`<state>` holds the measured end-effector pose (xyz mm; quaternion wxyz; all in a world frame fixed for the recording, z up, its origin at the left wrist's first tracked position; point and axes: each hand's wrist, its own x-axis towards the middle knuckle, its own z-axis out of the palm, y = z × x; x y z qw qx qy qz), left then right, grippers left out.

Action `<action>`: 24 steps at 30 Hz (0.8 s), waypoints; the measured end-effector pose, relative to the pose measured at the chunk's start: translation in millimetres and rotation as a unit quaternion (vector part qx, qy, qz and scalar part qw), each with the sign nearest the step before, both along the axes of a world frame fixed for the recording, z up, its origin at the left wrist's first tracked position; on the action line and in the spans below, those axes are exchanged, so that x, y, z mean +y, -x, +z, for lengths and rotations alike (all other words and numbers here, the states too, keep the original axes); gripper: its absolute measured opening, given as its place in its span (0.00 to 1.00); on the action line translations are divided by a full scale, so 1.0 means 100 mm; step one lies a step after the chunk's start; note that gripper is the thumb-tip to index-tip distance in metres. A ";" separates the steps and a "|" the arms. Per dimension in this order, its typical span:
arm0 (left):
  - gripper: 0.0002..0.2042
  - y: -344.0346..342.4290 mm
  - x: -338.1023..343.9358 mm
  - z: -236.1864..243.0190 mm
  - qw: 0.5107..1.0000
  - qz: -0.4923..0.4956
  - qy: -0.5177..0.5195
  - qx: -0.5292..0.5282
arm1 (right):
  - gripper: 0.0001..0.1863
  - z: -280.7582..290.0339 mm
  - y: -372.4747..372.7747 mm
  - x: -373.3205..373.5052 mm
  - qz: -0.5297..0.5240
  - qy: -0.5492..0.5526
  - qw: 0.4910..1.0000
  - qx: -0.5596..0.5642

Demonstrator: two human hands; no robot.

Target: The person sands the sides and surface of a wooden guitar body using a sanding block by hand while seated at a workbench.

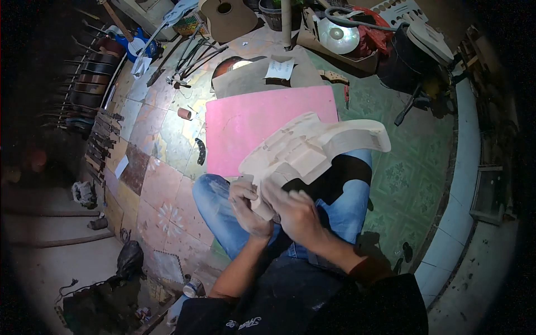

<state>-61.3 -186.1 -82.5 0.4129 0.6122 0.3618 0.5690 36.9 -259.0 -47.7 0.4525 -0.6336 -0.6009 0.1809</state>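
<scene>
A pale unfinished wooden guitar body (301, 162) rests tilted over my lap, with cut cavities on its upper face. My left hand (251, 209) grips its lower-left end, fingers curled over the edge. My right hand (296, 215) lies at that same end, just right of the left one; its fingers are smeared by motion, so whether it holds anything is unclear. Behind the body, a pink sheet (254, 120) lies on the floor, with brown board (240, 84) beyond it.
Guitar bodies and necks (92, 84) line the left side. At the back are an acoustic guitar (220, 28), a box of items (352, 58) and a black bin (405, 61). A sanding roll (185, 114), a curved black piece (200, 151) and a red-handled tool (347, 96) lie nearby.
</scene>
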 end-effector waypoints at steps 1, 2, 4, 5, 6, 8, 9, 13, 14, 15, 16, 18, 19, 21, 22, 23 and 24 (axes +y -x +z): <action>0.19 -0.02 -0.01 0.05 1.000 -0.003 0.003 0.001 | 0.23 0.05 -0.07 0.05 -0.006 0.058 0.996 -0.063; 0.14 -0.05 -0.01 0.11 0.998 0.001 -0.046 0.047 | 0.24 0.03 -0.10 0.11 -0.019 0.004 0.999 -0.036; 0.09 -0.10 0.09 0.13 0.988 0.029 -0.125 0.087 | 0.24 -0.04 0.00 -0.01 -0.014 -0.005 1.000 -0.004; 0.09 -0.09 0.08 0.11 0.988 0.029 -0.126 0.086 | 0.24 -0.07 0.05 -0.08 -0.010 -0.012 1.000 0.025; 0.10 -0.07 0.05 0.09 0.994 0.019 -0.090 0.056 | 0.24 -0.03 0.07 -0.10 -0.007 -0.017 1.000 0.017; 0.12 -0.03 0.01 0.07 0.999 -0.021 -0.006 -0.027 | 0.23 0.04 -0.04 0.01 -0.002 0.021 0.999 -0.037; 0.12 -0.03 0.00 0.10 0.999 -0.021 -0.002 -0.028 | 0.22 0.09 -0.11 0.08 0.001 0.065 0.994 -0.091; 0.08 -0.06 0.10 0.14 0.983 0.050 -0.114 0.133 | 0.23 -0.05 0.06 -0.08 -0.001 -0.006 0.999 0.040; 0.08 -0.07 0.12 0.17 0.986 0.044 -0.113 0.113 | 0.24 -0.17 0.07 -0.11 -0.001 -0.034 0.999 0.004; 0.08 -0.08 0.10 0.17 0.989 0.038 -0.109 0.094 | 0.24 -0.10 0.03 -0.05 0.000 -0.033 0.999 0.004; 0.11 -0.07 0.06 0.12 0.998 0.018 -0.047 0.033 | 0.24 0.03 -0.05 0.04 0.002 0.020 0.999 -0.033; 0.14 -0.05 0.07 0.11 0.998 0.022 -0.038 0.049 | 0.26 0.05 -0.14 0.19 0.007 0.014 1.000 -0.026; 0.18 -0.07 0.11 0.15 0.997 0.027 -0.031 0.062 | 0.26 0.02 -0.10 0.14 0.005 0.014 1.000 -0.026; 0.23 -0.03 0.19 0.19 0.992 0.045 -0.040 0.112 | 0.26 0.02 -0.03 -0.02 0.053 0.011 0.997 0.058; 0.23 0.02 0.23 0.14 1.000 0.019 0.007 0.023 | 0.25 0.08 -0.10 -0.09 0.084 0.026 0.993 0.084; 0.24 0.05 0.26 0.10 0.996 -0.007 0.054 -0.067 | 0.25 0.10 -0.15 -0.09 0.085 0.023 0.993 0.082; 0.25 0.05 0.25 0.12 0.991 -0.024 0.065 -0.115 | 0.23 0.10 -0.18 -0.12 0.015 -0.013 0.996 0.091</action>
